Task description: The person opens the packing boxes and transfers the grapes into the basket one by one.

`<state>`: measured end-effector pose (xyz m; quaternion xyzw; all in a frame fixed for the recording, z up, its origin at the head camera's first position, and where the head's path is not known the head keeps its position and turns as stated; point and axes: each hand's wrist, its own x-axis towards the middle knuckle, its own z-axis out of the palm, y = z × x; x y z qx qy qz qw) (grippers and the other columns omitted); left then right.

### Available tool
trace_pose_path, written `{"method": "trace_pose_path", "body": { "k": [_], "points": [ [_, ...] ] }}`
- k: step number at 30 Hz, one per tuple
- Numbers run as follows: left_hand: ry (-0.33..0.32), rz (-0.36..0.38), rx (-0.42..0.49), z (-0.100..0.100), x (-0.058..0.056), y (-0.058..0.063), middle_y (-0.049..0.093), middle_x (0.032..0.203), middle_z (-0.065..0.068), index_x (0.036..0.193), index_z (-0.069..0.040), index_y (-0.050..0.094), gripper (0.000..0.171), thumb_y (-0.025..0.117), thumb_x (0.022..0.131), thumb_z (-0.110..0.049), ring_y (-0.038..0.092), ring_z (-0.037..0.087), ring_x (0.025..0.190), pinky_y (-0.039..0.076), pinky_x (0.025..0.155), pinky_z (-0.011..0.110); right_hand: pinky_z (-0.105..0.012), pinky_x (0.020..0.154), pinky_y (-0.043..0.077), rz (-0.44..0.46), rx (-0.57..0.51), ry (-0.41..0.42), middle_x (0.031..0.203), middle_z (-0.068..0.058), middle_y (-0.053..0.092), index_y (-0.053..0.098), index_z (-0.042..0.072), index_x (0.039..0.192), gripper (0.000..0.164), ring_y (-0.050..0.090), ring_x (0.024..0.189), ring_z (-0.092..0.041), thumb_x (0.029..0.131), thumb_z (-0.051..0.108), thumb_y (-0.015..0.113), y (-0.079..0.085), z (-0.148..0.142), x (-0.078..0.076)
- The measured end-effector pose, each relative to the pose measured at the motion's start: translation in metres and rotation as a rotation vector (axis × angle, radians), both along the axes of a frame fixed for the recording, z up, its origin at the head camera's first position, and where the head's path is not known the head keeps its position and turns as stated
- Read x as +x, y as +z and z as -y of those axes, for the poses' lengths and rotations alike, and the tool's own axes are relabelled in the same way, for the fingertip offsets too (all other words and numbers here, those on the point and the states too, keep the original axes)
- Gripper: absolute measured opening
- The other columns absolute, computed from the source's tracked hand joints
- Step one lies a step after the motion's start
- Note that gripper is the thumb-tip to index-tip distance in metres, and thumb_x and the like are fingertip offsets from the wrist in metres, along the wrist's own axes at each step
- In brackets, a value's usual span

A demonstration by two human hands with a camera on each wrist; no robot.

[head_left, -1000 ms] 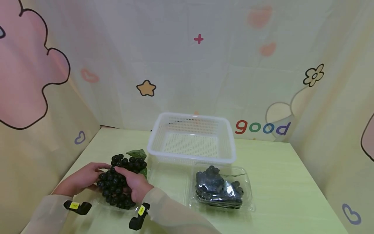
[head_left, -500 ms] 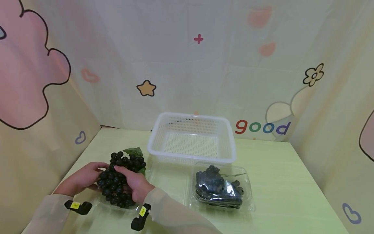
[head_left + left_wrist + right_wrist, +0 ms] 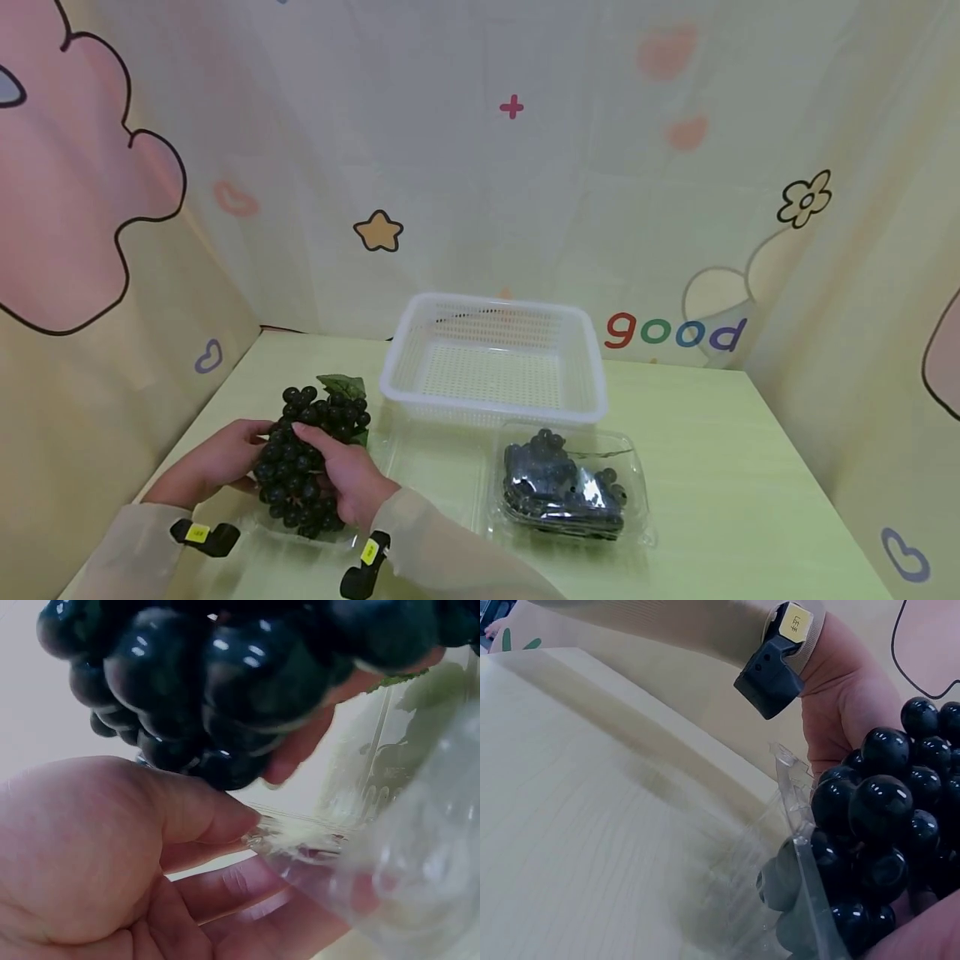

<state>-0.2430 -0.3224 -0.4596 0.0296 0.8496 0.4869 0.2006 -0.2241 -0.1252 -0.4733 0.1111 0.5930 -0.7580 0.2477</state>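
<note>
A bunch of dark grapes point(image 3: 292, 479) with a green leaf point(image 3: 342, 386) sits at the left of the table, partly inside a clear plastic clamshell box point(image 3: 815, 900). My right hand point(image 3: 358, 482) grips the bunch from its right side, thumb across the top. On the other side, my left hand point(image 3: 216, 460) pinches the rim of the box between thumb and fingers, as the left wrist view shows. Grapes point(image 3: 262, 667) hang just above that thumb. In the head view most of the box is hidden beneath the fruit and the hands.
A white perforated plastic basket point(image 3: 491, 408) stands at the back middle. In front of it, right of my hands, a closed clear clamshell box point(image 3: 636, 500) holds more dark grapes point(image 3: 547, 471). Printed curtains point(image 3: 465, 167) bound the table point(image 3: 735, 483) at the back and sides.
The bunch and its leaf have shifted slightly left and upward in the head view, with my right hand still holding it. My left hand stays in nearly the same place.
</note>
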Motion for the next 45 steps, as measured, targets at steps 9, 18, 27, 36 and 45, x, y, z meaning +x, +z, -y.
{"method": "trace_pose_path", "body": {
  "k": [9,18,27,36,45],
  "points": [
    [-0.03,0.002,0.017,-0.001,0.002,-0.001,0.068,0.09,0.007,0.14,0.009,0.051,0.04,0.05,0.104,-0.009,0.065,0.02,0.082,0.064,0.068,0.041,-0.054,0.103,0.052,-0.018,-0.116,0.021,0.11,-0.004,0.076,0.071,0.013,0.114,0.061,0.071,0.102,-0.023,0.078,0.061,0.079,0.002,-0.005,-0.002],
    [0.005,0.029,0.014,-0.005,0.003,0.003,0.07,0.094,0.01,0.141,0.011,0.049,0.041,0.048,0.105,-0.009,0.069,0.021,0.082,0.064,0.073,0.044,-0.049,0.106,0.051,-0.098,-0.245,0.118,0.119,-0.003,0.074,0.069,0.014,0.121,0.056,0.068,0.112,-0.021,0.085,0.056,0.075,0.013,-0.017,-0.009],
    [0.026,0.043,0.004,-0.007,0.004,0.004,0.069,0.105,0.013,0.14,0.009,0.05,0.04,0.051,0.106,-0.012,0.067,0.021,0.087,0.064,0.074,0.044,-0.052,0.114,0.045,-0.172,-0.231,0.195,0.125,-0.003,0.072,0.067,0.015,0.126,0.055,0.065,0.119,-0.022,0.088,0.054,0.071,0.027,-0.029,-0.013],
    [0.044,0.035,-0.032,-0.012,0.005,0.008,0.072,0.109,0.019,0.143,0.011,0.046,0.046,0.053,0.102,-0.01,0.073,0.026,0.088,0.064,0.07,0.043,-0.046,0.11,0.048,-0.248,-0.257,0.202,0.124,-0.003,0.073,0.066,0.016,0.128,0.051,0.067,0.115,-0.018,0.091,0.05,0.068,0.045,-0.046,-0.021],
    [0.047,0.029,-0.08,-0.014,0.004,0.009,0.072,0.109,0.02,0.143,0.01,0.047,0.047,0.057,0.101,-0.008,0.072,0.024,0.088,0.064,0.068,0.041,-0.05,0.112,0.046,-0.292,-0.234,0.231,0.128,-0.002,0.07,0.061,0.019,0.135,0.056,0.066,0.118,-0.019,0.091,0.053,0.065,0.064,-0.072,-0.04]
  ]
}}
